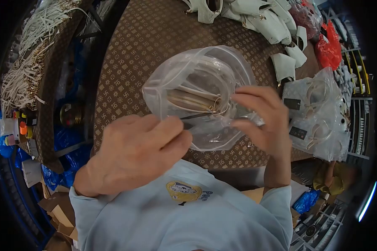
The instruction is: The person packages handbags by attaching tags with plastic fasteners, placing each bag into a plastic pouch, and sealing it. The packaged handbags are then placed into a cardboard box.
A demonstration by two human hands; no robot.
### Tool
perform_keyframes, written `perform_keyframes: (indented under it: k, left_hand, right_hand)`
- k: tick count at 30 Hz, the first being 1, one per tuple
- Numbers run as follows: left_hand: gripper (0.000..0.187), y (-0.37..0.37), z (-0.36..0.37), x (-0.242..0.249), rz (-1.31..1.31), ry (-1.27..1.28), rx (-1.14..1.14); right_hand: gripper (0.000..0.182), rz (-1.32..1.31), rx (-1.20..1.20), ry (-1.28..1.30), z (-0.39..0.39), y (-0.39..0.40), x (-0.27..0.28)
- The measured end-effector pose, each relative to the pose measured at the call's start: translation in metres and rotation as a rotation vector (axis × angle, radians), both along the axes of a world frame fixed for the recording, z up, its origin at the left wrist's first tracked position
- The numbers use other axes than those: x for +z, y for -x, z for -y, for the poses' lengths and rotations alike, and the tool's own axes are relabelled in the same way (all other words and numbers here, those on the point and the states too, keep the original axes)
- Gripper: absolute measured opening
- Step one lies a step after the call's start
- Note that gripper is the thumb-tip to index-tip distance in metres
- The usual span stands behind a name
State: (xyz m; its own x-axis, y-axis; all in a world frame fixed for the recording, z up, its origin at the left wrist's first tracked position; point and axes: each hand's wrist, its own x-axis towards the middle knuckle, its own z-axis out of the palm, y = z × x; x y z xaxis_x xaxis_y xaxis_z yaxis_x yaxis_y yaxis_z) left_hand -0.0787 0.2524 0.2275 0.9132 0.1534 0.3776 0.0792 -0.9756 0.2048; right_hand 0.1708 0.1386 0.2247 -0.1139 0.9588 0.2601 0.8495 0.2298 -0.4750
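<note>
Nearest the pale blue shirt (155, 217), the left hand (140, 148) is pinching a thin dark strip (197, 115), while the right hand (266, 117) is curving, thumb and fingers apart, by a clear plastic bag (171, 71). That bag is lying on the patterned surface (125, 62), enclosing a gold-zippered item (192, 99). White leathery pieces (266, 25) are lying far right.

Soft light, glare on plastic bag (178, 75), warped black edges
</note>
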Motion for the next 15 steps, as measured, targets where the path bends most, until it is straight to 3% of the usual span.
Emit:
perform_keyframes:
  k: [1, 4, 5, 6, 8, 10, 12, 15]
  left_hand:
    - [0.021, 0.006, -0.003, -0.003, 0.092, 0.017, 0.028]
    - [0.025, 0.013, -0.016, 0.013, 0.071, 0.076, 0.124]
    - [0.025, 0.01, -0.019, 0.017, 0.074, 0.077, 0.113]
    - [0.027, 0.004, -0.023, 0.021, 0.104, 0.027, 0.112]
    - [0.029, -0.007, -0.032, 0.025, 0.138, -0.031, 0.097]
    - [0.028, -0.014, -0.044, 0.027, 0.072, -0.014, 0.308]
    - [0.023, -0.014, -0.068, 0.019, 0.131, 0.039, 0.292]
    - [0.016, -0.006, -0.093, 0.018, -0.063, 0.006, 0.162]
  right_hand:
    - [0.051, -0.104, -0.131, -0.092, 0.009, -0.008, 0.009]
    - [0.058, -0.216, -0.308, -0.221, 0.02, -0.016, 0.01]
    - [0.042, -0.261, -0.393, -0.175, 0.019, -0.011, -0.002]
    - [0.042, -0.256, -0.407, -0.182, 0.025, -0.017, -0.012]
    - [0.025, -0.475, -0.483, 0.21, 0.038, -0.035, -0.03]
    - [0.018, -0.549, -0.441, 0.109, 0.044, -0.043, -0.034]
    - [0.016, -0.469, -0.387, -0.029, 0.044, -0.045, -0.028]
    - [0.014, -0.439, -0.387, -0.074, 0.042, -0.041, -0.016]
